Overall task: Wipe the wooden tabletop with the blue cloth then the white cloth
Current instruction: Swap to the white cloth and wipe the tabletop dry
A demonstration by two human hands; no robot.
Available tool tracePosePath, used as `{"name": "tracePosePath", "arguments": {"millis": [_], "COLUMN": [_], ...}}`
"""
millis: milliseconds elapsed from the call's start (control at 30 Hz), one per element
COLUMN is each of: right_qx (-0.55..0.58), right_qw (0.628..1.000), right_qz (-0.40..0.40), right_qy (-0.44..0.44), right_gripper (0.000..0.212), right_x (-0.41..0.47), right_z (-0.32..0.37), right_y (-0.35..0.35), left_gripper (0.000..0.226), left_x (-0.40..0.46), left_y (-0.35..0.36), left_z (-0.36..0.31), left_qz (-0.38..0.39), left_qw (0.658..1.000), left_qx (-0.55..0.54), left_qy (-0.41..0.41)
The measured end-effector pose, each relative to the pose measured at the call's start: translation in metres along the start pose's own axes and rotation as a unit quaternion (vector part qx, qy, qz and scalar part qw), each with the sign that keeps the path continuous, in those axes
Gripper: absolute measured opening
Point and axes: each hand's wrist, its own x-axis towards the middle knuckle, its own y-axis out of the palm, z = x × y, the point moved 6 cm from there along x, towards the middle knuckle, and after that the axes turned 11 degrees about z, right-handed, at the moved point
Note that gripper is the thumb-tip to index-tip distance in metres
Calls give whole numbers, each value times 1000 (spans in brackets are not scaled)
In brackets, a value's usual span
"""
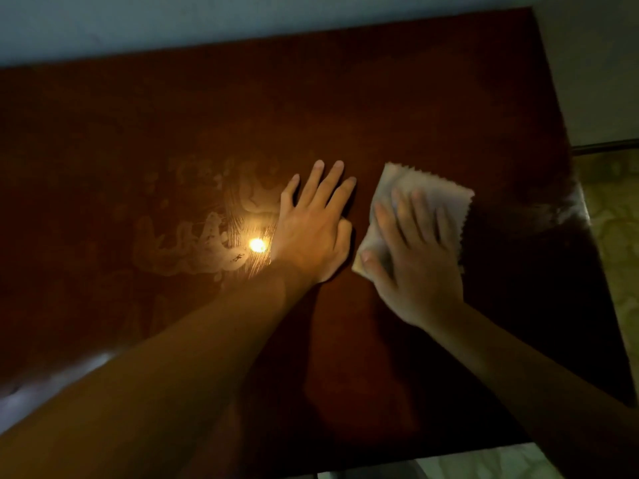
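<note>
Head view. Your left hand (313, 224) lies palm-down on the dark wooden counter (345, 108), fingers straight and slightly spread, forearm reaching in from the lower left. Your right hand (413, 261) presses flat on the white cloth (439, 193), fingers extended over it and blurred, thumb at the cloth's near-left corner. The cloth, with a zigzag-cut edge, lies just right of your left hand, toward the counter's right side. Pale wet streaks (193, 243) and a bright light reflection (257, 245) mark the counter left of your left hand.
</note>
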Motion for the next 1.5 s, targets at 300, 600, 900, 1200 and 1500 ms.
{"name": "tracePosePath", "arguments": {"millis": [300, 600, 900, 1200, 1500], "right_qx": [8, 2, 1, 29, 40], "right_qw": [999, 1000, 1000, 999, 998], "right_qz": [-8, -5, -7, -10, -18], "right_qy": [-44, -28, 12, -21, -43], "right_gripper": [70, 72, 71, 68, 71], "right_x": [-58, 3, 28, -71, -77], "right_z": [31, 3, -5, 44, 47], "right_y": [17, 2, -5, 21, 26], "left_gripper": [65, 66, 64, 62, 63], "left_x": [0, 0, 0, 0, -1], "left_y": [-1, 0, 1, -1, -3], "left_z": [-1, 0, -1, -3, 0], "left_qz": [-3, -2, -21, -23, -19], "left_qw": [1000, 1000, 1000, 1000, 1000], "left_qx": [-14, -10, 2, 7, -13], "left_qy": [10, 11, 15, 10, 9]}}
